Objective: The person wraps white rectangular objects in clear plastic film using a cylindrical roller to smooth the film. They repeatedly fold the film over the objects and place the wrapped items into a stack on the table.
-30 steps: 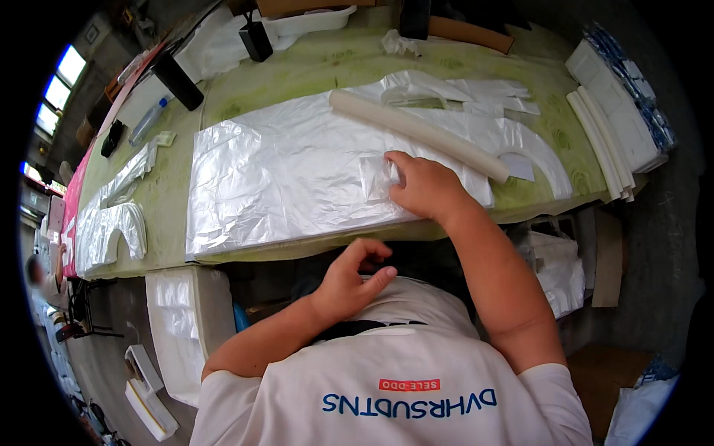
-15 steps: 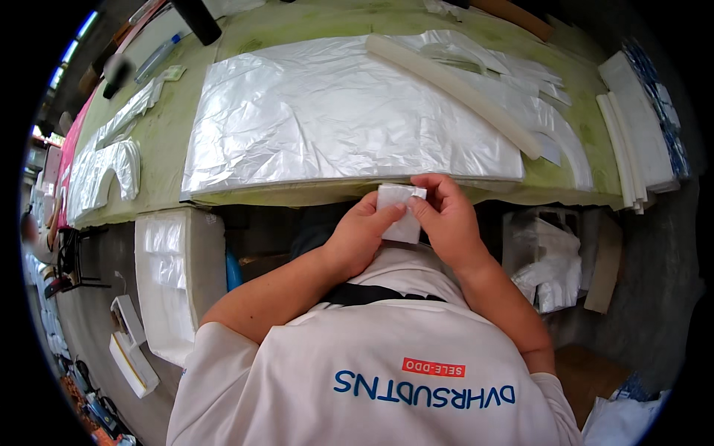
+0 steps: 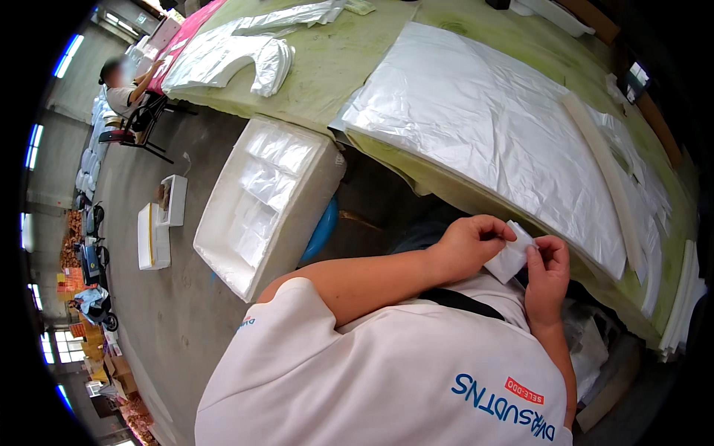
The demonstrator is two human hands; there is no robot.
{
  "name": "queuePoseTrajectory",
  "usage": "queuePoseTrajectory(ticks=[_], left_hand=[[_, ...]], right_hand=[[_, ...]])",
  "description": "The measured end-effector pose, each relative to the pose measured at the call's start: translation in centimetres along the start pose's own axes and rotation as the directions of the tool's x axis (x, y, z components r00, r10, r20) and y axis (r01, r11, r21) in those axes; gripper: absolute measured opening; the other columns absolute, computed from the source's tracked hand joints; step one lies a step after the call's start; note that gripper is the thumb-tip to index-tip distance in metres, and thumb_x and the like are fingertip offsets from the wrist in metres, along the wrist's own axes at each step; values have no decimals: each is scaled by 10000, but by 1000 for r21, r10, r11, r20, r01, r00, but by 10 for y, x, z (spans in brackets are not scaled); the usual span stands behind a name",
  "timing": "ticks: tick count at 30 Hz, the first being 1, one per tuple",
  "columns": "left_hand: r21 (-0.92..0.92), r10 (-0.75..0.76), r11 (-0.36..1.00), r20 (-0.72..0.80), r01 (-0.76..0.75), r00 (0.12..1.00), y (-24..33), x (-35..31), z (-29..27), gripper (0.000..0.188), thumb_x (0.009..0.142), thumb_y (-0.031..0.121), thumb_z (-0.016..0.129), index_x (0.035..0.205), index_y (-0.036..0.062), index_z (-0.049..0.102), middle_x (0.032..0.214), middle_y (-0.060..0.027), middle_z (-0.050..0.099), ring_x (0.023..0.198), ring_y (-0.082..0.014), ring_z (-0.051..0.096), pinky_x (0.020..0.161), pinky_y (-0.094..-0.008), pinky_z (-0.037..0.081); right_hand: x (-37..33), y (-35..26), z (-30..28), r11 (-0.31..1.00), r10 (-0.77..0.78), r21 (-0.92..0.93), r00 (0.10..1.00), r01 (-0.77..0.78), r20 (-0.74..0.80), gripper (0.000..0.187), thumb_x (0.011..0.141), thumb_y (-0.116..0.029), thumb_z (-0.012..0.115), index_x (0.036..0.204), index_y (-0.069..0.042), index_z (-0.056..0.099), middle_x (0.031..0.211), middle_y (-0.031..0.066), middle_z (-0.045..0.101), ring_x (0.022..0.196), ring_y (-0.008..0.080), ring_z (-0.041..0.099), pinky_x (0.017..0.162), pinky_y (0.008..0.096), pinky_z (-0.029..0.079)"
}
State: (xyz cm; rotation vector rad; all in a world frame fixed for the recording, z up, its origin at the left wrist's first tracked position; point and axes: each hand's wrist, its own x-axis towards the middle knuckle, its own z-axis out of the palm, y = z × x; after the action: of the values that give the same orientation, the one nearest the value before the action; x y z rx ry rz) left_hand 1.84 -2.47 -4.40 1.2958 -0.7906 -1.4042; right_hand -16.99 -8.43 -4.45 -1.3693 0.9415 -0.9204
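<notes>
A small, flat, folded white plastic packet (image 3: 507,263) is pinched between my two hands, just in front of my body by the table edge. My left hand (image 3: 470,247) grips its upper left side between thumb and fingers. At its right edge, my right hand (image 3: 547,276) pinches it with thumb and forefinger. On the table beyond lies a wide stack of thin, shiny plastic sheets (image 3: 483,123). A long pale tube (image 3: 606,182) rests across the right part of that stack.
Left of me stands a white foam box (image 3: 309,199) holding folded plastic packets (image 3: 279,160). More cut plastic sheets (image 3: 230,63) lie on the green-covered table (image 3: 335,85). A blue object (image 3: 321,234) is beside the box. Farther left, a person (image 3: 125,93) sits at a pink-covered table.
My view has swung to the left, bringing the foam box and the seated person farther into sight. Both hands still hold the packet, with their fingers slightly shifted on it.
</notes>
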Motion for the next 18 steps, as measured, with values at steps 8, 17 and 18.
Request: queuePoseTrajectory(ticks=[8,17,18], left_hand=[[254,360,933,-678,-255,641,41,-57,-207,208,873,-1,567,1020,46,707,968,-12,665,878,-108,596,837,-257,491],[388,298,856,-910,341,287,47,-159,-438,228,851,17,540,976,36,729,919,-46,696,806,-151,629,745,-284,501],[391,287,848,-907,357,309,42,-156,-443,233,848,10,537,977,37,730,916,-48,695,805,-151,629,743,-285,502]], right_hand=[[4,4,1,998,47,34,996,-50,79,111,1009,-22,553,1115,-49,575,1023,25,629,822,79,555,749,236,468],[7,4,8,995,95,21,981,-100,166,81,1010,-32,571,1087,-51,589,984,19,631,798,74,552,731,226,471],[7,3,9,995,98,17,981,-102,167,82,1011,-30,565,1085,-55,588,978,19,631,797,77,554,726,228,467]])
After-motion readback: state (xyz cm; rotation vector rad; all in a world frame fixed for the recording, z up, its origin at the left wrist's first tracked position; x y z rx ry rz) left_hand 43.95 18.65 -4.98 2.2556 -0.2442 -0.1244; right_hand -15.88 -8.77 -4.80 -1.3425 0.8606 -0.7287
